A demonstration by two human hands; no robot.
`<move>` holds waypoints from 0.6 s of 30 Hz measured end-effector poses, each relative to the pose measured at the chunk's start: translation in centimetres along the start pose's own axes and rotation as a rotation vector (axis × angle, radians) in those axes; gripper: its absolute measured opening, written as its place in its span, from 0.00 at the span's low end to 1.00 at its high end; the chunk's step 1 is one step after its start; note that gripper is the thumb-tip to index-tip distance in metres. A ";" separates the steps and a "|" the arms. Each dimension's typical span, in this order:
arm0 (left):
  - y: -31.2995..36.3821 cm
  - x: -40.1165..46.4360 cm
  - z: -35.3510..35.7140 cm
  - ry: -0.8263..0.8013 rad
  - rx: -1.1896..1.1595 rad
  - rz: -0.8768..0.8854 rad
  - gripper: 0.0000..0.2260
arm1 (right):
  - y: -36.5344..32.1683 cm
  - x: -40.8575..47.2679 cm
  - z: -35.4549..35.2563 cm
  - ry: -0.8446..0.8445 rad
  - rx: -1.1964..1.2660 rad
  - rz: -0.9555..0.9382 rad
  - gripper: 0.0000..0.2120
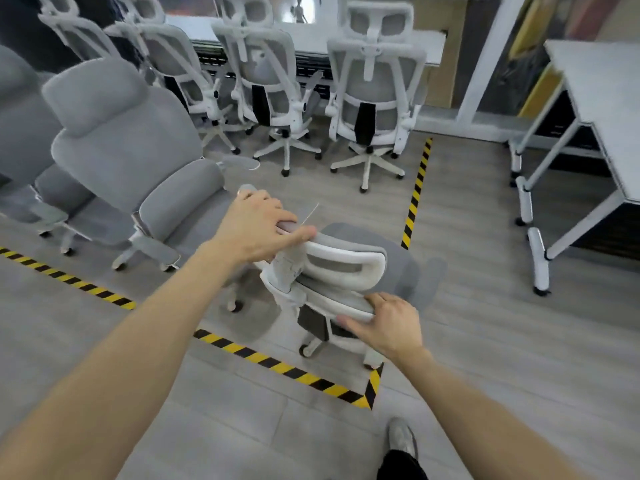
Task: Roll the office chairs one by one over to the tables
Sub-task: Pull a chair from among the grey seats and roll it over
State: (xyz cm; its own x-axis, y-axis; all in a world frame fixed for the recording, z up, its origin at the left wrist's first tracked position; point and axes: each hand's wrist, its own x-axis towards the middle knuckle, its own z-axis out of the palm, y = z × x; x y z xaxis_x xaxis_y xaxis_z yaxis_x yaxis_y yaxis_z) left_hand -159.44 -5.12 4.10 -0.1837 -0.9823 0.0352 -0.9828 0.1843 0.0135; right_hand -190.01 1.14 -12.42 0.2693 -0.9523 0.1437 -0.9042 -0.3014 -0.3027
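Seen from above, looking down at two bare forearms reaching into the middle of the frame. Centre of the frame: a grey and white chair [332, 271], viewed from behind and over its top, standing just inside the corner of a box marked on the floor in yellow and black tape [277, 367]. Left hand [258, 226] draped over the top of the headrest, fingers curled forward round its edge, thumb stretched along the upper rim. Right hand [388, 323], lower and right of centre, gripping the top edge of the backrest, fingers hooked over the far side, thumb pointing left along the near side. Both grips appear firm.

Upper centre: three matching chairs [277, 84] parked in a row against a long table [346, 39]. Left side: padded grey chairs [114, 133] waiting inside the taped area. Right edge: a second table [595, 98] on wheeled legs, open floor beneath it.

Step in hand, as a judgement: one chair taken by its back, about to be wheeled out of the taped box. Next move likely calls for a steady push or turn with both hands, steering the casters over the tape line and toward a free spot at a table, perhaps the one at right, keeping clear of the parked row. A shoe [401, 438] visible at bottom centre.
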 end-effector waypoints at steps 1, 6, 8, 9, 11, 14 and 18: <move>-1.4 0.1 0.0 -0.026 -0.079 0.063 0.45 | 0.1 0.2 0.3 0.051 -0.004 0.001 0.37; -4.5 2.2 1.3 0.072 -0.076 0.243 0.40 | 0.3 1.5 2.4 0.270 0.099 -0.079 0.31; -5.3 3.8 1.3 0.145 -0.111 0.245 0.35 | 0.2 3.0 3.1 0.344 0.127 -0.087 0.31; -5.8 4.8 1.3 0.157 -0.114 0.232 0.34 | 0.2 4.0 3.5 0.380 0.139 -0.088 0.32; -6.8 6.5 1.6 0.161 -0.087 0.180 0.32 | 0.2 6.3 4.2 0.432 0.155 -0.099 0.31; -8.0 9.6 1.9 0.189 -0.041 0.134 0.30 | 1.2 10.5 5.1 0.472 0.137 -0.138 0.31; -9.2 15.1 2.2 0.237 -0.055 0.138 0.26 | 3.5 18.0 5.7 0.439 0.072 -0.156 0.32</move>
State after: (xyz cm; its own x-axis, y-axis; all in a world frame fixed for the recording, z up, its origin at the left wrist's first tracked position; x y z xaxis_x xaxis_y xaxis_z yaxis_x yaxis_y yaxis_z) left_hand -153.19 -21.72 2.28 -0.3000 -0.9141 0.2728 -0.9449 0.3240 0.0465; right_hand -186.45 -17.32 -16.30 0.2202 -0.7893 0.5732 -0.8346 -0.4566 -0.3081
